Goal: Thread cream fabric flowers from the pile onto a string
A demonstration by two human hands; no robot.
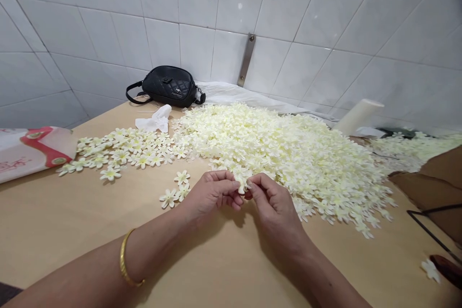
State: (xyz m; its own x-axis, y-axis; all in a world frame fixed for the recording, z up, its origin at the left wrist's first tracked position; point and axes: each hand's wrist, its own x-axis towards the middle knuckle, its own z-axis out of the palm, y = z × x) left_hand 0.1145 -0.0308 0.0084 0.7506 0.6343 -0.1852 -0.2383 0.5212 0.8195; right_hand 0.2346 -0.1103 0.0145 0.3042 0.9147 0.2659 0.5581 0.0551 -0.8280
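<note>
Holds flower [241, 185] in closed fingertip pinch of left hand [212, 193] and right hand [273, 206], above surface [209, 269], near pile [288, 154].

Ylw-wht flower [242, 184] held up, partly hidden, nr. lg. heap [274, 147].

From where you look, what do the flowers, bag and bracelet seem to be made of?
Flowers: perhaps matte fabric or soft plastic; petals look thin, alike.
Bag: probably leather or imitation, low sheen, quilted lines.
Bracelet: likely gold-coloured metal, shiny, with bright highlights.
</note>
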